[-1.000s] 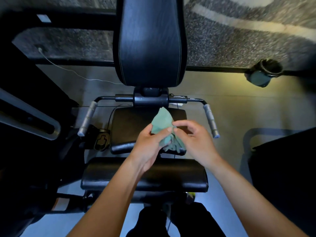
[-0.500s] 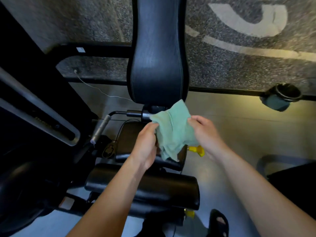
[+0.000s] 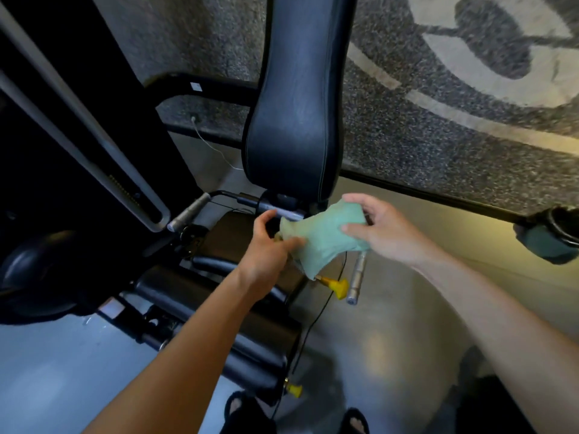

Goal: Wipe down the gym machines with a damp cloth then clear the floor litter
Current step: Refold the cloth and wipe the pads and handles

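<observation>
A green cloth (image 3: 322,239) is stretched between both hands just below the machine's tall black back pad (image 3: 297,98). My left hand (image 3: 269,245) pinches the cloth's left edge. My right hand (image 3: 379,230) grips its right end with fingers and thumb. The cloth hangs over the black seat pad (image 3: 232,233) and hides part of the right metal handle (image 3: 357,277). A black roller pad (image 3: 213,317) lies nearer to me.
A yellow adjustment knob (image 3: 336,285) sticks out right of the seat, another yellow knob (image 3: 294,390) sits low by the roller. The left handle (image 3: 188,213) and a dark frame (image 3: 78,136) stand left. A cup holder (image 3: 554,236) hangs at right. My sandalled feet (image 3: 247,411) stand on grey floor.
The view has swung left and closer to the seat. The cloth has been unfolded and spread wider between my hands, which moved apart and up toward the base of the back pad.
</observation>
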